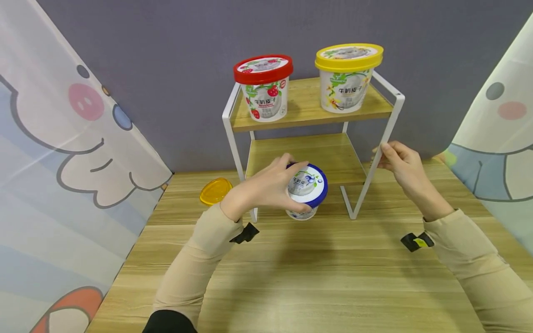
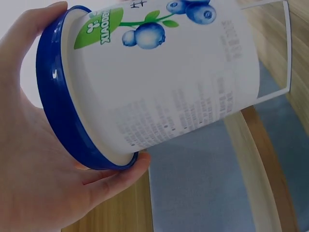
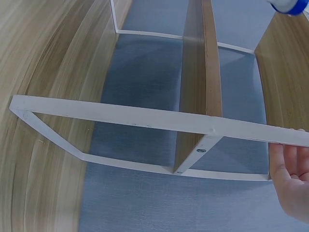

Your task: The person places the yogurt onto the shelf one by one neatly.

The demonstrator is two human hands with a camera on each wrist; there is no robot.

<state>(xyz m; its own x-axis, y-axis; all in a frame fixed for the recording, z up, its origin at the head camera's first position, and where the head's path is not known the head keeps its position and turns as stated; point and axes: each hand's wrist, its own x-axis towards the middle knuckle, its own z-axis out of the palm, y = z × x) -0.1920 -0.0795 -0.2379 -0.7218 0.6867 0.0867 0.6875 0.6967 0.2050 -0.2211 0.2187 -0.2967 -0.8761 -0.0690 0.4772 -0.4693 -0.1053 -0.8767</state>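
Observation:
My left hand (image 1: 266, 187) grips a white tub (image 2: 169, 82) by its blue lid (image 1: 308, 187), thumb and fingers spread round the rim. Blueberries are printed on the tub. It is in front of the lower board (image 1: 308, 152) of a two-tier shelf rack, and in the left wrist view it is lifted with its base facing away from the palm. At the rack's right side, my right hand (image 1: 404, 164) holds the white metal front post (image 1: 381, 143), thumb in front and fingers behind. In the right wrist view the fingers (image 3: 290, 159) lie against that post.
On the upper board (image 1: 301, 99) stand a red-lidded strawberry tub (image 1: 266, 99) at left and a yellow-lidded tub (image 1: 345, 88) at right. An amber translucent dish (image 1: 215, 191) lies on the wooden table (image 1: 291, 286), left of the rack. A grey wall (image 1: 179, 69) rises behind.

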